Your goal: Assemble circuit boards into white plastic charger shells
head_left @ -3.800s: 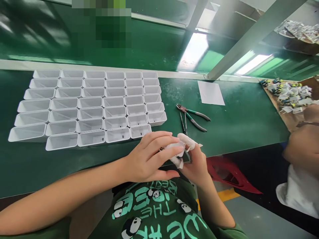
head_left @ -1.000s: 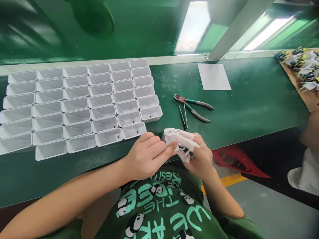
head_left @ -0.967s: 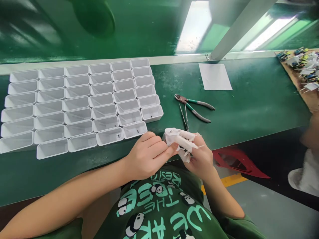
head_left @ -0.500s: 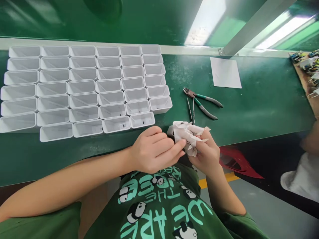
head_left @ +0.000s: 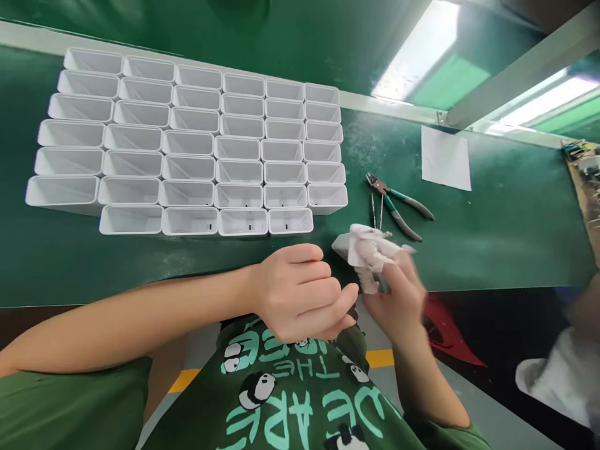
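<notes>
My right hand [head_left: 398, 290] is closed round a crumpled white tissue [head_left: 368, 247], which is blurred by motion. Just behind the tissue, a pale grey-white piece [head_left: 340, 245] sticks out to the left, mostly hidden. My left hand [head_left: 304, 294] is curled in front of my shirt, its fingers folded inward; whatever they may grip is hidden. A small gap separates its fingertips from the tissue. Beyond the tissue lie tweezers [head_left: 380, 212] and diagonal cutters [head_left: 398, 203] with green and grey handles.
Rows of white plastic bins [head_left: 192, 169] cover the left of the green bench [head_left: 510, 237]; several in front show small dark marks inside. A white sheet [head_left: 445, 157] lies at the back right. Beside the bench are a red stool [head_left: 450, 331] and a person's white sleeve [head_left: 553, 369].
The view has shifted and tilted. My left fingertips have come away from the tissue. My right hand still grips it, moving.
</notes>
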`<state>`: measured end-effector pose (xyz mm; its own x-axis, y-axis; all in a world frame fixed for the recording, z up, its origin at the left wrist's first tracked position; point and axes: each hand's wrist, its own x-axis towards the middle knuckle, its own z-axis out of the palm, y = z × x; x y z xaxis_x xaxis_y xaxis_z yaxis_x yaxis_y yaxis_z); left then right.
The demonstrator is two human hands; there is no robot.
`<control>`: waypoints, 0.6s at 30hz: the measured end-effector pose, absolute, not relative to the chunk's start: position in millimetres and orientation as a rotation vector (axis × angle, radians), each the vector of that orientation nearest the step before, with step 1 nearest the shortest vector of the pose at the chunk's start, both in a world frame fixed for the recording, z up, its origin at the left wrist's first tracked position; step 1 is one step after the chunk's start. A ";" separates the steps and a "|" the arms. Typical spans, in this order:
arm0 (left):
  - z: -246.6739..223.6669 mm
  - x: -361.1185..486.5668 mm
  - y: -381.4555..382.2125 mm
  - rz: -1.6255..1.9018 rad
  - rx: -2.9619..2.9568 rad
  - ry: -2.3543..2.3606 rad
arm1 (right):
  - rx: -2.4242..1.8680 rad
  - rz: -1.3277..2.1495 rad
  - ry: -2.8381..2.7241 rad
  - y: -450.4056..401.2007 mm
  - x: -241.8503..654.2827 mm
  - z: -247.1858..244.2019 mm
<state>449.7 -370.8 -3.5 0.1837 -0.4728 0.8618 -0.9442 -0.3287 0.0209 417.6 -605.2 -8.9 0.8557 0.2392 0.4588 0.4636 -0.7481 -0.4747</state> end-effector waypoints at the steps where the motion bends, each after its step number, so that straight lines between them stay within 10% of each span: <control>1: -3.1 449.4 -370.3 1.051 1.902 -1.318 | -2.430 -0.515 -0.566 -602.0 421.2 -12.0; 18: -4.4 446.5 -374.7 0.994 1.953 -1.354 | -2.379 -0.465 -0.541 -611.0 413.8 -21.6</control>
